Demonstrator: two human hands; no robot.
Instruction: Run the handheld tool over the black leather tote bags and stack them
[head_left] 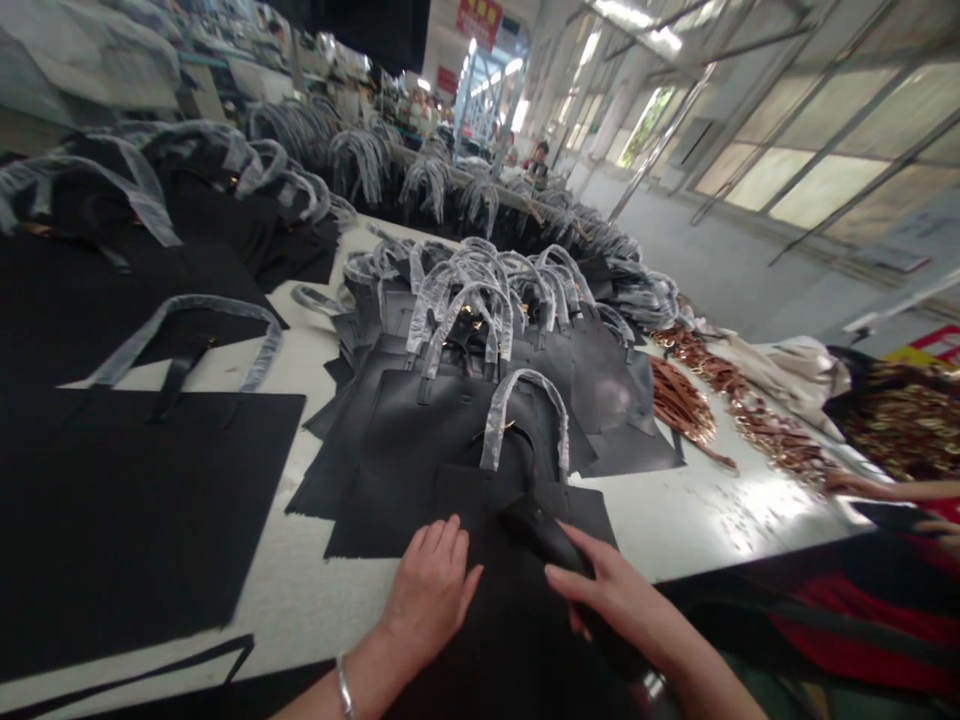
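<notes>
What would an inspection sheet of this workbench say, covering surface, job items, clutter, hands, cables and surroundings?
Surface: white worktable, glossy under the lights.
Job's things: black leather tote under both hands, handle sleeved in clear plastic; more totes stacked beyond.
Clutter: copper-coloured straps heaped at right.
Hands: left hand flat on the tote; right hand over a black strap.
Cables: nothing seen.
Surroundings: rows of hanging bags, large windows, a co-worker's hand at right.
</notes>
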